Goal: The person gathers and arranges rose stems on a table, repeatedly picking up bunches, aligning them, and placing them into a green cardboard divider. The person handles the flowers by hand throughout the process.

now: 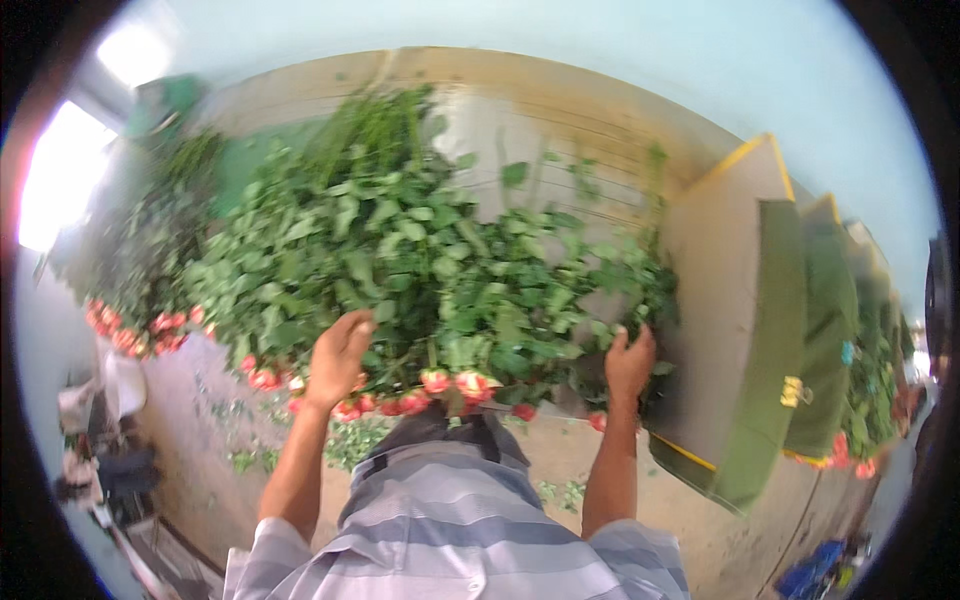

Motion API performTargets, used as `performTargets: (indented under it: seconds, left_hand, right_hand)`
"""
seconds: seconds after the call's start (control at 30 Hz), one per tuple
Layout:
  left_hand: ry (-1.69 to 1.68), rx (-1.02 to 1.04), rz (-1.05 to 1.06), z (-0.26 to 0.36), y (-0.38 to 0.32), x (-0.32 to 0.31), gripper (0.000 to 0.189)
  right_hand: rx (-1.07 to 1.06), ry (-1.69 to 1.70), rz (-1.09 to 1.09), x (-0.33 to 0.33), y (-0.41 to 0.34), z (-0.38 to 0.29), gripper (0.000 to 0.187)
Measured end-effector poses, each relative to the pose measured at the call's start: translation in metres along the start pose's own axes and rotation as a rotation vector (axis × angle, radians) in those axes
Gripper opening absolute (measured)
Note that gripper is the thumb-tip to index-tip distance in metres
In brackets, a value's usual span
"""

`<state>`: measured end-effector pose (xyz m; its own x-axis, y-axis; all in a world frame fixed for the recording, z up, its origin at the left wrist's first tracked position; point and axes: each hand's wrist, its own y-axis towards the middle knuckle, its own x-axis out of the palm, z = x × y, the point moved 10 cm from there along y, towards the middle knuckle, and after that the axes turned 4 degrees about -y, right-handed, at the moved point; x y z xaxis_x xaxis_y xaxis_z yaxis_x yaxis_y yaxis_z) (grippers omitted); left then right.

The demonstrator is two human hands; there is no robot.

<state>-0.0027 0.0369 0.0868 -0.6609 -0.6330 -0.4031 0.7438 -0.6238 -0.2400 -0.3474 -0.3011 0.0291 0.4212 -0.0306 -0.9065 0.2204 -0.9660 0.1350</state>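
Before me a broad heap of long-stemmed roses (420, 262) lies with its leafy stems pointing away and its red and cream blooms (474, 385) along the near edge. My left hand (343, 360) is over the left middle of the heap, just above the blooms. Its fingers are bent toward the leaves, and blur hides whether they grip a stem. At the heap's right end is my right hand (630, 364), thumb and fingers apart, beside thinner foliage (637, 289). Nothing is plainly seen between its fingers.
A grey board with green cloth (720, 322) stands upright on the right, a yellow clip (790, 391) on its edge. More such panels (829, 300) and roses (862, 390) lie beyond. Another rose pile (142, 255) is at left. Fallen leaves (360, 442) litter the floor.
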Motion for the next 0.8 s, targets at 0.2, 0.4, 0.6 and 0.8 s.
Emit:
performTargets:
  seconds: [0.2,0.4,0.6,0.8]
  left_hand:
    - [0.003,-0.051,0.03,-0.062,0.053,0.05,0.05]
    - [0.184,-0.138,-0.018,-0.072,0.083,0.084,0.052]
    - [-0.146,-0.135,-0.04,-0.073,0.087,0.076,0.042]
    - [-0.732,-0.261,-0.141,-0.058,0.086,0.046,0.025]
  right_hand:
    - [-0.309,0.854,-0.468,0.044,-0.078,-0.217,0.023]
    - [-0.286,0.339,-0.74,0.161,-0.092,-0.283,0.025]
    - [0.139,1.018,-1.21,0.177,-0.113,-0.28,0.029]
    - [-0.147,0.439,-0.722,0.171,-0.067,-0.226,0.035]
